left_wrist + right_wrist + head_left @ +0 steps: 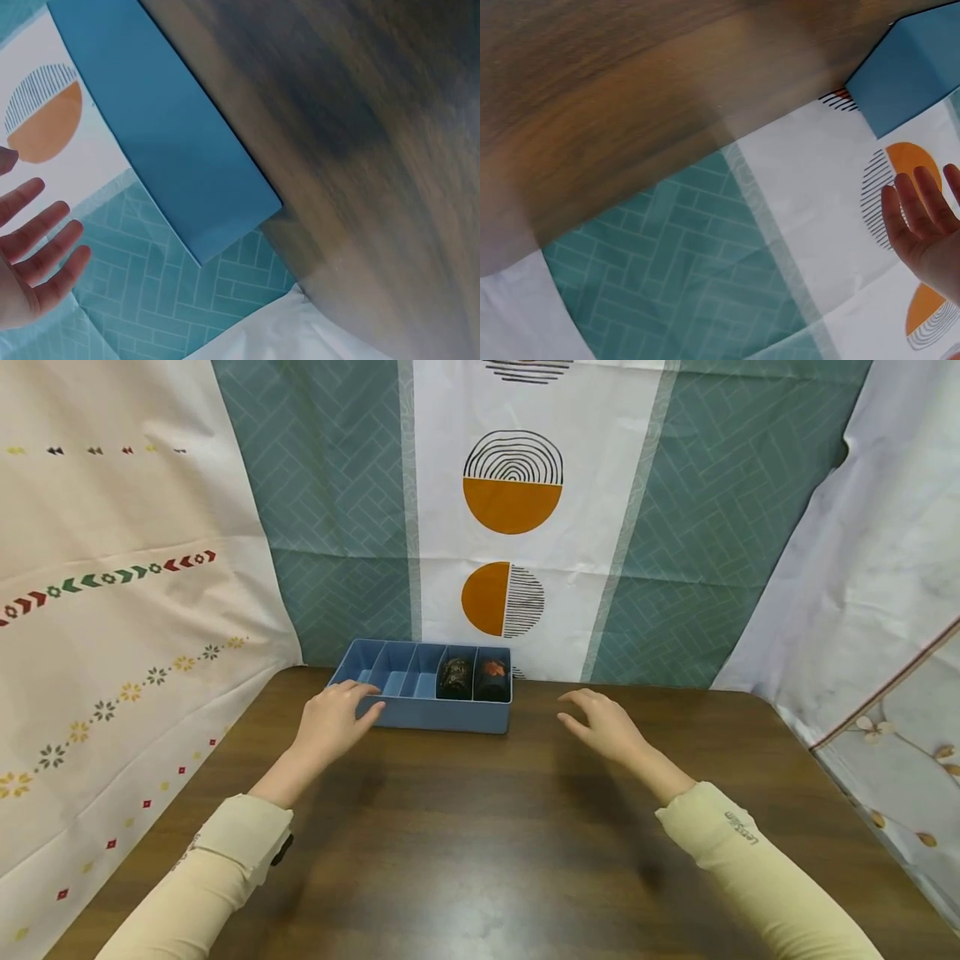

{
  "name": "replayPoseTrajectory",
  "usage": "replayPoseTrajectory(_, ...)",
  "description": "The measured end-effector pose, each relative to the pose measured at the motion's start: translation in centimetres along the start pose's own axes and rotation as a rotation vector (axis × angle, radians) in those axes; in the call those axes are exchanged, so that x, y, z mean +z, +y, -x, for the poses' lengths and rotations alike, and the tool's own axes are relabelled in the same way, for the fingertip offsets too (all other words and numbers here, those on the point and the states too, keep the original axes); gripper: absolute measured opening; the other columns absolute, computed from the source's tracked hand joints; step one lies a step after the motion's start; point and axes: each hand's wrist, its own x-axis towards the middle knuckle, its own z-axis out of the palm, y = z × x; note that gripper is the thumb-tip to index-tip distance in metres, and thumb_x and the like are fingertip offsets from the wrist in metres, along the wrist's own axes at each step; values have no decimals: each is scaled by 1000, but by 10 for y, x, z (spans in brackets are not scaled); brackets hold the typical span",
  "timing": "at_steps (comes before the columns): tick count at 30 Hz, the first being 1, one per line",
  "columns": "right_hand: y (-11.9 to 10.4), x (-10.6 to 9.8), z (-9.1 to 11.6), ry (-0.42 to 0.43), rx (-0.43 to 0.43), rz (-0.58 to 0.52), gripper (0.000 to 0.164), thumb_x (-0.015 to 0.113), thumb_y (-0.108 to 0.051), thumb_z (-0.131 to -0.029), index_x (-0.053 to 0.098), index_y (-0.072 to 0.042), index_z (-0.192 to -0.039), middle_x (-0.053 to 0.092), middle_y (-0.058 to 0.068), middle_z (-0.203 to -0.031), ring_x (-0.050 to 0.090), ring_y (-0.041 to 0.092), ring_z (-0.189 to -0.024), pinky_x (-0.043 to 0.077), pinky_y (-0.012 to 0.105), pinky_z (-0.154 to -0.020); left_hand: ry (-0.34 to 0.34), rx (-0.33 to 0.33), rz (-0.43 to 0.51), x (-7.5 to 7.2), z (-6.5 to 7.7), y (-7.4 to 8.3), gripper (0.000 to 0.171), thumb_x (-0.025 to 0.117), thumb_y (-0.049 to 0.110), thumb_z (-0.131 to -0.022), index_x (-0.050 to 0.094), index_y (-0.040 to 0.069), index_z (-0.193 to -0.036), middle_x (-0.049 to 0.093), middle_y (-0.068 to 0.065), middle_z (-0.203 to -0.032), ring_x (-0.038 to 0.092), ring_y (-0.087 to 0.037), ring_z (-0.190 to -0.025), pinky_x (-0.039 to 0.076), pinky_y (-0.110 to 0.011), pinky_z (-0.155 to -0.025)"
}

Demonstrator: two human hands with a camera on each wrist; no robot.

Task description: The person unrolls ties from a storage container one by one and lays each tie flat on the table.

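A long blue divided box point(442, 714) stands at the back of the table, left of centre in the head view. Two dark cylindrical things fill its right-hand compartments: one with a gold-toned pattern point(455, 678), the other with a reddish flower design point(492, 680). My left hand point(335, 717) hovers by the box's front left corner, overlapping it in the head view, its fingers relaxed and holding nothing. To the right of the box, my right hand point(603, 723) is held over the table, fingers loosely bent with nothing in them. Both wrist views show the fingers spread apart from the box.
The brown wooden table point(465, 827) extends toward me. Behind it hangs a green and white patterned curtain point(337, 485). A cream cloth point(135, 610) borders the left side, and a white cloth point(885, 568) hangs along the right.
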Motion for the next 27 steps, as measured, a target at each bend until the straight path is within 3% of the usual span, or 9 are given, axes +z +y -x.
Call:
replayPoseTrajectory(9,-8,12,-9,3,-63,-1,31,60,-23,-93,64,-2,-115,65,14,-114,60,32,-108,48,49,-91,-33,4,-4,3,-5,-11,28,66,26,-86,69,5,-105,69,-18,-101,65,-39,-90,54,-50,-66)
replayPoseTrajectory(18,-23,16,-22,-2,-165,34,27,63,-20,-91,66,-2,-111,67,12,-107,63,29,-101,51,45,-88,-110,33,-11,13,-19,-17,41,64,33,-89,63,6,-120,60,-20,-118,54,-41,-111,48,-56,-87)
replayPoseTrajectory(27,-38,20,-37,-34,-242,90,28,63,-23,-91,66,-5,-110,67,11,-106,63,28,-101,51,44,-87,-238,-5,100,29,-38,-21,52,53,38,-95,47,10,-139,43,-23,-140,36,-43,-131,32,-63,-104)
